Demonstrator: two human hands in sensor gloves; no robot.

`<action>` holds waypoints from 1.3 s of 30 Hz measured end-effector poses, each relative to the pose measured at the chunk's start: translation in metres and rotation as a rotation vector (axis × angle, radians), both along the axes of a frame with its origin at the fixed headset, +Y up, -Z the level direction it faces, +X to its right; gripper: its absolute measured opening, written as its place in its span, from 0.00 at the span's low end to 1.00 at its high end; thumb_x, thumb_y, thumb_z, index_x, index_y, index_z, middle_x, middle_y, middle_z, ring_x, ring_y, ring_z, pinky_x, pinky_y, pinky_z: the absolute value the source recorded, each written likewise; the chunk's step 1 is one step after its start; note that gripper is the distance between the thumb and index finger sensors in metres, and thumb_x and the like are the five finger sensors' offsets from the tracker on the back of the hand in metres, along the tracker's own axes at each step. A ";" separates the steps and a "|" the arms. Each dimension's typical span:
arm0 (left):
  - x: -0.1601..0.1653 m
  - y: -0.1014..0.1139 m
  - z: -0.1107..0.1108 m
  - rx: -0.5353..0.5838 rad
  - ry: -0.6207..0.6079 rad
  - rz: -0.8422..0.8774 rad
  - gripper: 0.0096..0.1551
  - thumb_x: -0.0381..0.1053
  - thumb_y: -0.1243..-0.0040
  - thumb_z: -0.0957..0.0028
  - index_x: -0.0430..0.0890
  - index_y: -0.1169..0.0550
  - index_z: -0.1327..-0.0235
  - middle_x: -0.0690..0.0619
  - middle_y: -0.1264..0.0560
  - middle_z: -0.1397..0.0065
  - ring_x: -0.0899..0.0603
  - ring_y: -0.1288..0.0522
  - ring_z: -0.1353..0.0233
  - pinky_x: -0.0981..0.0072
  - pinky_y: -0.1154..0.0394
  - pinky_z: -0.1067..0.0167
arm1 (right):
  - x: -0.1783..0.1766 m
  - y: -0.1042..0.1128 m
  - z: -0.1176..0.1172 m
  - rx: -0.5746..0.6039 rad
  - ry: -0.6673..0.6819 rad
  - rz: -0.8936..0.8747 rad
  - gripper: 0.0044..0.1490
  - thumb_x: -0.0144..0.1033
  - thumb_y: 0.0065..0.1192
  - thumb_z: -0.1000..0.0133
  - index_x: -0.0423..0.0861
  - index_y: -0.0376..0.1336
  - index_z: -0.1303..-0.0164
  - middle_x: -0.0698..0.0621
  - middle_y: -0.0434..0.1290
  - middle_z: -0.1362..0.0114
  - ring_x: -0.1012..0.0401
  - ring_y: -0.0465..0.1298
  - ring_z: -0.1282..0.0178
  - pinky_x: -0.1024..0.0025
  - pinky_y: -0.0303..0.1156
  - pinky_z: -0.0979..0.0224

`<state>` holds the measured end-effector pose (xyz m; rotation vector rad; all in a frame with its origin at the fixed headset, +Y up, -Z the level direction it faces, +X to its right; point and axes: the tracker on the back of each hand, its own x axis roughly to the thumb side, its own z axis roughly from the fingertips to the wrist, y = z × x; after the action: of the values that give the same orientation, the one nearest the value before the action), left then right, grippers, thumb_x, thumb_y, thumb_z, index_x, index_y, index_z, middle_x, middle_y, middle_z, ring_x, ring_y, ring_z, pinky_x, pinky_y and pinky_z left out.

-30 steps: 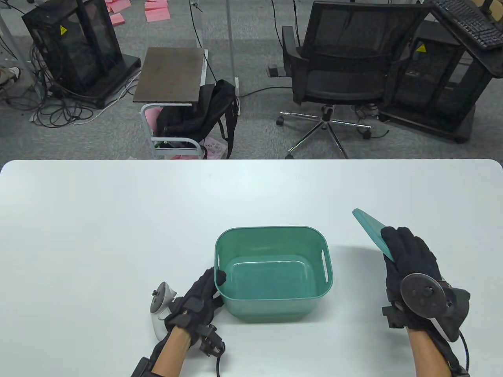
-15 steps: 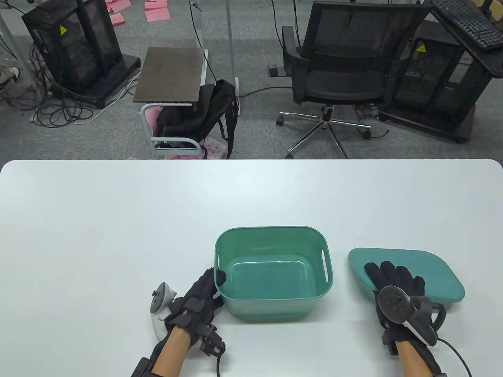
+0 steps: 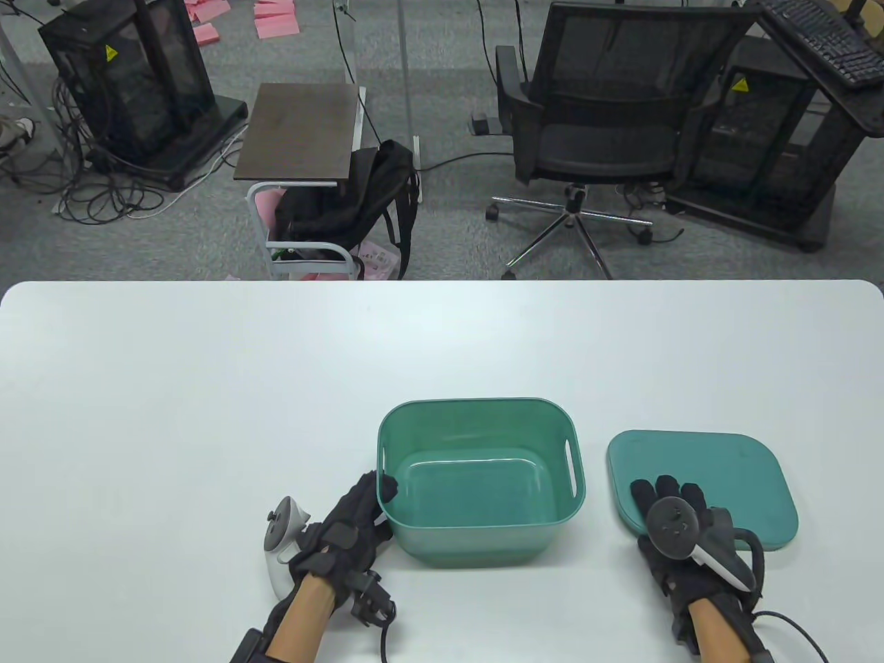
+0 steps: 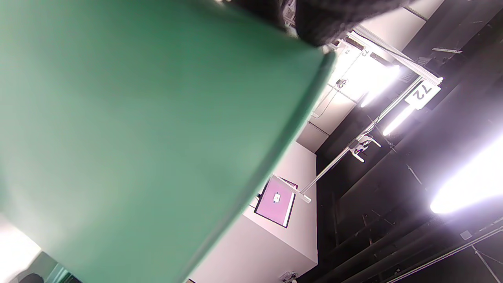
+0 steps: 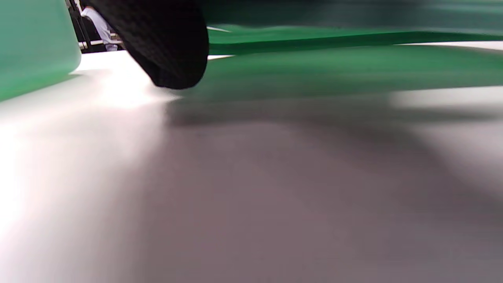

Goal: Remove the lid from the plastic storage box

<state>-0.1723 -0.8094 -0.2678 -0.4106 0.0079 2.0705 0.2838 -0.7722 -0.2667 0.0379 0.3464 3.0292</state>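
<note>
The green plastic box (image 3: 476, 547) stands open near the table's front centre. Its green lid (image 3: 718, 469) lies flat on the table just right of the box. My left hand (image 3: 349, 528) grips the box's left rim, thumb hooked inside and fingers against the outer wall. In the left wrist view the box wall (image 4: 137, 137) fills the left side. My right hand (image 3: 680, 535) rests its outstretched fingers on the lid's near left part. In the right wrist view the thumb (image 5: 165, 43) hangs beside the lid's edge (image 5: 334, 39), with the box (image 5: 35, 43) at the left.
The white table (image 3: 207, 380) stretches wide to the left and behind the box. Beyond its far edge stand an office chair (image 3: 601, 124), a small side table (image 3: 300, 131) and a black backpack (image 3: 352, 200) on the floor.
My right hand brought the lid down from tilted in the air to flat on the table, then slid back toward me. The left hand and the box stayed still.
</note>
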 end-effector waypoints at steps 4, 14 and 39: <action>0.000 0.000 0.000 0.000 -0.001 0.001 0.27 0.63 0.56 0.35 0.46 0.27 0.37 0.36 0.65 0.17 0.25 0.65 0.22 0.24 0.59 0.36 | 0.001 -0.003 0.000 -0.045 -0.008 -0.021 0.49 0.41 0.66 0.39 0.53 0.40 0.16 0.42 0.42 0.12 0.37 0.45 0.17 0.30 0.52 0.24; 0.000 0.000 0.000 0.000 0.001 0.002 0.27 0.63 0.56 0.35 0.45 0.26 0.37 0.36 0.65 0.17 0.25 0.65 0.22 0.25 0.59 0.36 | 0.004 -0.003 -0.004 -0.160 -0.013 -0.067 0.47 0.45 0.63 0.38 0.52 0.41 0.16 0.40 0.40 0.13 0.36 0.42 0.17 0.30 0.50 0.24; -0.031 0.023 0.008 0.085 0.242 -0.072 0.41 0.67 0.57 0.36 0.39 0.36 0.21 0.32 0.58 0.17 0.23 0.60 0.24 0.27 0.57 0.34 | 0.009 0.010 -0.001 0.017 -0.028 -0.172 0.46 0.58 0.57 0.38 0.53 0.45 0.15 0.40 0.42 0.12 0.36 0.43 0.16 0.28 0.48 0.25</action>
<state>-0.2037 -0.7864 -0.2602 -0.1049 0.0782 2.0299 0.2924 -0.7618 -0.2678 0.0256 0.2981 2.8595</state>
